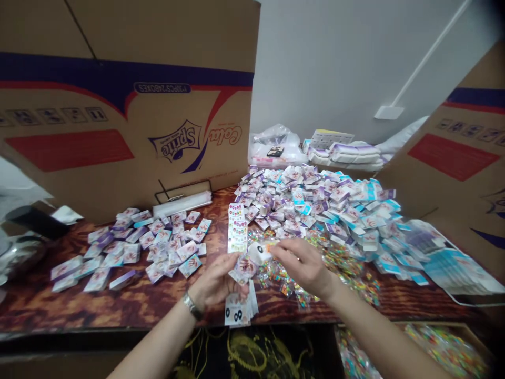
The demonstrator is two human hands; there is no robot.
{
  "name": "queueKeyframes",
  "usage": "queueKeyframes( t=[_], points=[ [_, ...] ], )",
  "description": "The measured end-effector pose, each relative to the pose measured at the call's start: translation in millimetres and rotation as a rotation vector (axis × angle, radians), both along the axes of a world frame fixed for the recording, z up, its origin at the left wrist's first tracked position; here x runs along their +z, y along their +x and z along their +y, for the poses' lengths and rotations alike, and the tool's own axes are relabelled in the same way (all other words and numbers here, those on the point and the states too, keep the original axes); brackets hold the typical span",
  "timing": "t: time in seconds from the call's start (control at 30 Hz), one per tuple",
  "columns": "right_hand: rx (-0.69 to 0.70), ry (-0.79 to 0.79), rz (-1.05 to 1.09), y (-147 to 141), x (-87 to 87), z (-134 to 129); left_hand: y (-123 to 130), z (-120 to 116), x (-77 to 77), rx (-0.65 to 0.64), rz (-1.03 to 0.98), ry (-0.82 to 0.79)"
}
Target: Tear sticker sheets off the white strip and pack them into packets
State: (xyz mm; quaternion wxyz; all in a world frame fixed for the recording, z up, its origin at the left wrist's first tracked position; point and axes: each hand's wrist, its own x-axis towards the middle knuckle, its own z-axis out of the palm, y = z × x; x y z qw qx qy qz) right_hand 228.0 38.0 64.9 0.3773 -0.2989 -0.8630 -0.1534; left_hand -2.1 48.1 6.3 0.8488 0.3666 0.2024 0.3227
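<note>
My left hand [219, 281], with a watch on its wrist, holds a small purple-and-white printed box [245, 267] near the table's front. Close beside it, my right hand [302, 260] pinches a white folded paper [260, 252] with a black mark, right at the box's upper end. Below my left hand, a stack of white leaflets [236, 314] with black ovals lies at the table edge. A sheet of colourful stickers [237, 229] lies behind the hands. Small clear packets of coloured candy [347, 266] are spread behind and right of my right hand.
A large heap of small boxes [307, 197] covers the back right. More boxes [158, 245] lie at left. Flat cartons [453, 263] are fanned at far right. Big cardboard boxes [189, 110] stand behind. Candy packets fill an open carton [445, 347] below the table edge.
</note>
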Motion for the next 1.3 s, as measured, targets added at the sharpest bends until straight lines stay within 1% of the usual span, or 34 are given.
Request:
queueKeyframes(
  t=[0.07,0.13,0.23,0.3,0.33,0.43,0.53,0.63,0.73,0.9,1.03,1.17,1.23,1.3],
  points=[
    [0.090,0.087,-0.114,-11.5,0.2,3.4,-5.2,-14.2,-9.9,0.037,-0.133,-0.146],
    [0.126,0.168,-0.186,-19.3,-0.6,5.9,-8.6,-21.0,-14.5,0.022,-0.198,-0.234],
    [0.143,0.263,-0.282,-23.1,-2.7,8.1,-12.8,-24.1,-13.8,-0.013,-0.221,-0.336],
    [0.174,0.263,-0.336,-22.8,-3.3,8.5,-14.4,-24.8,-11.7,-0.012,-0.198,-0.372],
    [0.203,0.237,-0.356,-22.6,-3.1,8.4,-14.7,-25.2,-10.9,0.000,-0.174,-0.377],
    [0.304,0.098,-0.375,-23.6,-1.1,7.5,-14.7,-26.6,-10.3,0.068,-0.094,-0.354],
    [0.340,-0.014,-0.350,-25.7,0.1,6.3,-15.5,-27.8,-11.3,0.111,-0.050,-0.311],
    [0.315,-0.028,-0.324,-26.1,-0.4,5.5,-17.6,-28.5,-12.0,0.114,-0.047,-0.278],
    [0.289,-0.011,-0.326,-24.8,0.1,4.6,-19.1,-28.4,-12.2,0.110,-0.042,-0.261],
    [0.310,0.007,-0.378,-24.2,5.9,0.5,-18.7,-27.1,-9.3,0.094,-0.029,-0.260],
    [0.311,-0.081,-0.371,-25.1,7.3,-2.7,-16.4,-26.6,0.0,0.153,0.011,-0.196],
    [0.323,-0.153,-0.328,-26.9,2.8,-5.3,-14.1,-28.6,9.2,0.213,0.074,-0.159],
    [0.313,-0.211,-0.286,-29.2,-0.6,-7.4,-13.8,-30.1,10.4,0.215,0.080,-0.154],
    [0.273,-0.281,-0.220,-32.3,-3.8,-9.9,-14.3,-31.3,9.2,0.214,0.068,-0.154]
  ],
)
